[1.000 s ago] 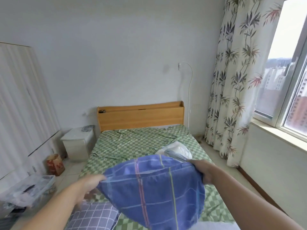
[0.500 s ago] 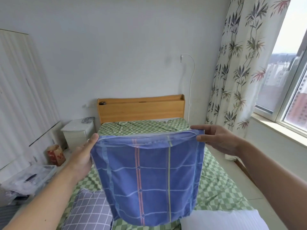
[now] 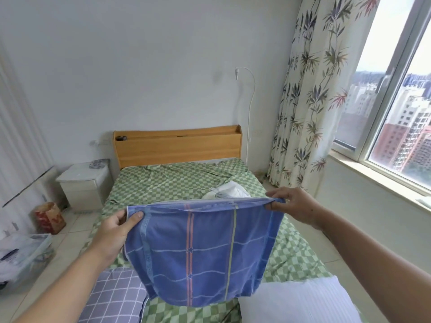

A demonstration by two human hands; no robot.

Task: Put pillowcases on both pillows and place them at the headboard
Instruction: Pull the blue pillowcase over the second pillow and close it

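A blue checked pillowcase (image 3: 200,250) hangs spread in the air above the foot of the bed. My left hand (image 3: 116,231) pinches its top left corner and my right hand (image 3: 293,206) pinches its top right corner. Under it, a bare white pillow (image 3: 300,301) lies at the lower right of the bed. A pillow in a grey-purple checked case (image 3: 114,297) lies at the lower left. The wooden headboard (image 3: 177,148) stands at the far end of the bed (image 3: 163,183), which wears a green checked sheet.
A crumpled white cloth (image 3: 226,193) lies on the right half of the mattress. A white nightstand (image 3: 84,183) stands left of the bed, with a red paper bag (image 3: 50,217) and plastic bags (image 3: 21,255) on the floor. Curtain (image 3: 310,101) and window are on the right.
I lifted the pillowcase from a bunched heap and spread it out flat by its top corners. Since half a second ago it has sunk a little lower.
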